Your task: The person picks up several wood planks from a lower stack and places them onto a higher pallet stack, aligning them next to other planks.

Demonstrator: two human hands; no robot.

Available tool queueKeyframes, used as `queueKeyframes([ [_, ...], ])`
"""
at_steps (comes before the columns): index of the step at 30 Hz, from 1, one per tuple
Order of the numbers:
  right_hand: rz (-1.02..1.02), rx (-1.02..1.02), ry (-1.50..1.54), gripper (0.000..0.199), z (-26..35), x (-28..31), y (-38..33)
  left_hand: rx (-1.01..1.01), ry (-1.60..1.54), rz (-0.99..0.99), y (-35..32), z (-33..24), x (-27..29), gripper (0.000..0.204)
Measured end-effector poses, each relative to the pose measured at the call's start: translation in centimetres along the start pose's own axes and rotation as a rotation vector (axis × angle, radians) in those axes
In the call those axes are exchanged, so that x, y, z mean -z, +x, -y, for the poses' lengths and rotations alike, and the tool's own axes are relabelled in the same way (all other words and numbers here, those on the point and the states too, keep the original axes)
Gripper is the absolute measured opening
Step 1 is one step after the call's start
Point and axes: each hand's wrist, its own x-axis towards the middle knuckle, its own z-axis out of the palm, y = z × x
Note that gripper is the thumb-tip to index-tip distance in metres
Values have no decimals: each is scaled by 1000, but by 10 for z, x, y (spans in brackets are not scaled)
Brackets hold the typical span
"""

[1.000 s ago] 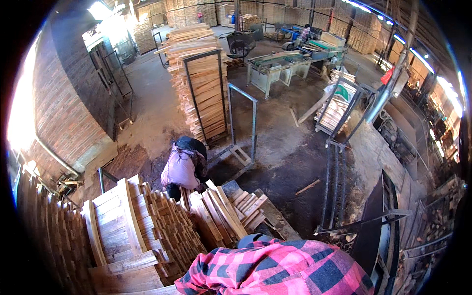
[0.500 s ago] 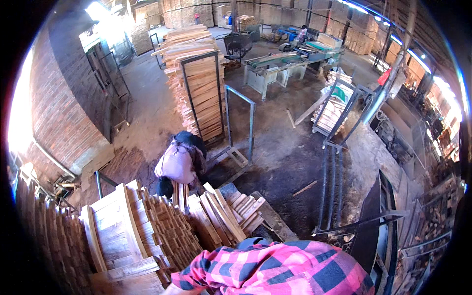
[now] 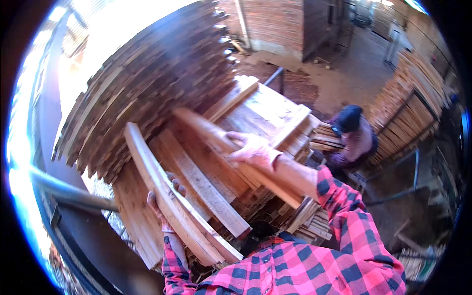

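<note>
A pair of long pale wooden boards [image 3: 191, 228] slants upright in my left hand [image 3: 160, 212], the thumb on one side and the fingertips curled over the other. My right hand [image 3: 254, 150] is wrapped round another wooden board [image 3: 204, 127], which is smeared by motion at its far end. Between them a single plank [image 3: 206, 184] lies on a low layer of timber. Under and beside my hands the stacked boards [image 3: 135, 216] form a flat wooden surface.
A tall board stack [image 3: 147, 73] rises at the far left. Boards with crosspieces [image 3: 265, 110] lie beyond my right hand. A co-worker [image 3: 356, 135] bends beside more timber at the right. A metal pipe [image 3: 73, 189] juts in from the left.
My view has swung left, to the tall stack. Both hands now show, each holding wood; before, only part of an arm was visible at the lower edge.
</note>
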Motion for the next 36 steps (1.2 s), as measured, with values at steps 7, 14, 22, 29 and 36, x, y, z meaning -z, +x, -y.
queueKeyframes([
  [7, -95, -136, -416, 48, -36, 0, 61, 88, 93, -357, -38, -34, 157, 72],
  [14, -117, -175, -314, 59, -53, -55, 92, 149, -101, -421, -32, -33, 160, 74],
  [22, -256, -36, -432, 57, -34, -38, 36, 88, 392, -423, 47, 55, 49, 72],
  [29, -270, 23, -55, 59, -46, -64, -38, 284, 770, -99, 72, 207, -82, 69],
  [36, -494, -121, 98, 61, -72, -61, -109, 404, 764, 138, 49, 238, -106, 67],
])
